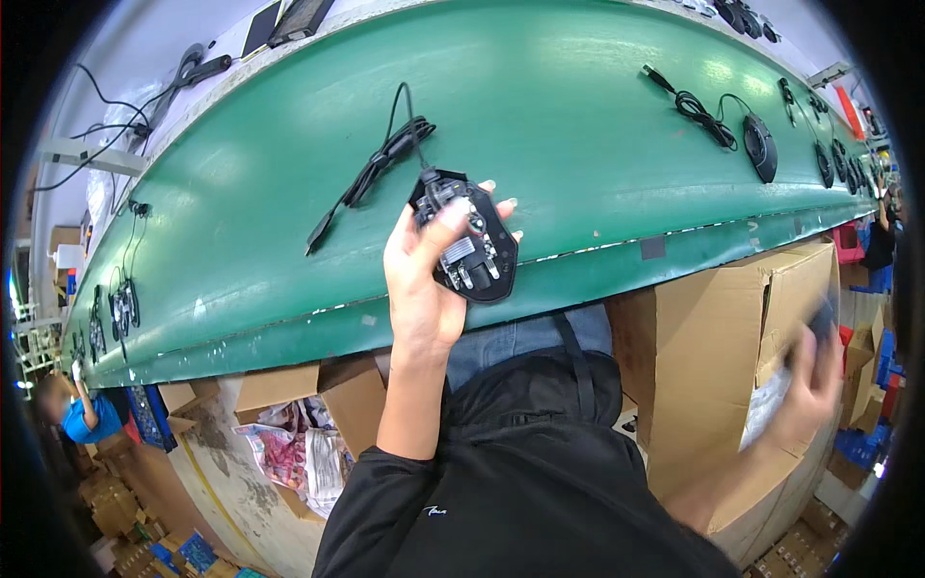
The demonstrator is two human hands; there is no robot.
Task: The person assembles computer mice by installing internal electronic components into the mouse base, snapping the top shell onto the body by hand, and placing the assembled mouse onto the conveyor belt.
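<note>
My left hand (424,279) grips an opened computer mouse (496,260) over the green belt, its thumb lying across the exposed inner parts and its fingertips showing past the far edge. The mouse has a black base, with small metal pieces and a light label inside. From its top runs a black cable (371,173), bundled and resting on the belt, with its plug end toward the left. Off to the right, above an open cardboard box (708,356), my right hand (814,380) is smeared by motion. It holds a dark curved piece (824,318), too blurred to make out fully.
The green conveyor belt (559,116) curves across the view. A whole black mouse (759,147) with its cable lies at the right, several more beyond it. Another box holding printed paper (299,453) stands below left. A person in blue (92,416) is at the far left.
</note>
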